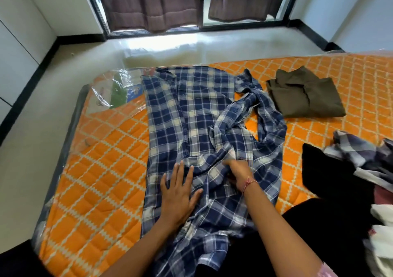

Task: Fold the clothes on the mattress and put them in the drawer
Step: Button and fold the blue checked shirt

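A blue and white plaid shirt point(191, 115) lies spread lengthwise on the orange quilted mattress point(102, 166), its right side and sleeve bunched up. My left hand point(178, 193) presses flat on the shirt's lower left part, fingers straight. My right hand point(236, 172) grips a bunched fold of the shirt near its middle, fingers partly hidden in the cloth. A folded olive-green garment point(304, 96) rests farther back on the right. No drawer is in view.
A heap of unfolded clothes point(361, 161), grey plaid, black and white, sits at the right edge. Clear plastic wrap point(110, 89) covers the mattress's far left corner. Bare floor point(32, 127) runs along the left, with curtains point(148, 2) and a window behind.
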